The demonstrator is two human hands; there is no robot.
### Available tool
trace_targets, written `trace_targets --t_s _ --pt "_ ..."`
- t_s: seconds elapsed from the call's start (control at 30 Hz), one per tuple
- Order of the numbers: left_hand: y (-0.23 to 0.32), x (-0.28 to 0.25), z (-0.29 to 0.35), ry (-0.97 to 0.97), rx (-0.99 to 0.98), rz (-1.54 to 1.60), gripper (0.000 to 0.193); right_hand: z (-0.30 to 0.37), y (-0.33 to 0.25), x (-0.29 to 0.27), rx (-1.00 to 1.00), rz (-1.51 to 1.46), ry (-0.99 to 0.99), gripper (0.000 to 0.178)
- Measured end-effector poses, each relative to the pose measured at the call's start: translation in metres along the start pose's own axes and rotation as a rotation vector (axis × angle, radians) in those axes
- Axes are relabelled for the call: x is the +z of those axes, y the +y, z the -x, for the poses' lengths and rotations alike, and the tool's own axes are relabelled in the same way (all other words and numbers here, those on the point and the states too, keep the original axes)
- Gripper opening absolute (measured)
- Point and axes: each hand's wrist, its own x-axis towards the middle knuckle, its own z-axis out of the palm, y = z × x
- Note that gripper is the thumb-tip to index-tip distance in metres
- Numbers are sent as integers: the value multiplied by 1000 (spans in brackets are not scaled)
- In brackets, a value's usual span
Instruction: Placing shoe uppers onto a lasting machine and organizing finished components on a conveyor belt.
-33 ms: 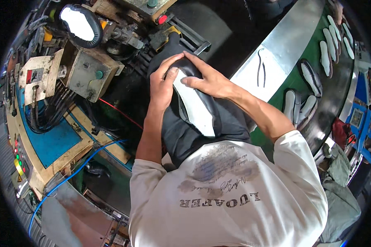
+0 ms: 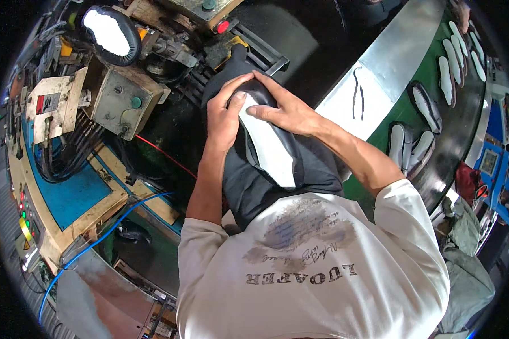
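Resting sole side up along the lap, the black shoe [image 2: 272,153] points one end at the person's middle and the other away, where both hands meet around it. The left hand [image 2: 223,117] and the right hand [image 2: 288,111] are partly closed on that far end, fingers curled over its dark rim and thumbs pressing the white face, a grip that probably steadies the shoe from both sides. The dark trousers [image 2: 249,195] beneath seem to serve as a soft prop, so the hands need not carry all the weight. At upper left, a second shoe [image 2: 110,37] sits white face outward by the machine [image 2: 124,101], perhaps held on a support; what bears it is hidden. On the right, the metal tabletop [image 2: 398,42] carries two thin dark strips [image 2: 355,93], well apart from the hands but likely within reach. Beyond it, pale-faced shoe pieces [image 2: 446,79] lie spaced along the green surface [image 2: 385,121], presumably so each can be picked up singly.
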Motion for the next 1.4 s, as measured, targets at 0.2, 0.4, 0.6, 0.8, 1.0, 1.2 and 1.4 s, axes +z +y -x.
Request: trace_targets --t_s 0.2,0.4,0.6,0.8,1.0,1.2,1.4 --pt "6 12 2 62 -91 -12 35 5 -6 9 66 -37 87 97" --pt "5 11 8 139 -228 266 38 -1 -6 10 79 -225 56 83" --pt "-27 17 50 275 -218 849 54 0 5 5 181 -628 -40 76" --pt "-23 31 55 225 -187 377 58 1 -7 10 272 -520 -15 76" --pt "-29 28 58 145 -278 343 71 10 -6 15 344 -355 -6 81" --pt "-6 31 119 12 -432 120 81 93 -15 6 516 -185 -33 89" --pt "-6 29 135 8 -535 439 65 123 -39 17 -122 613 28 89"
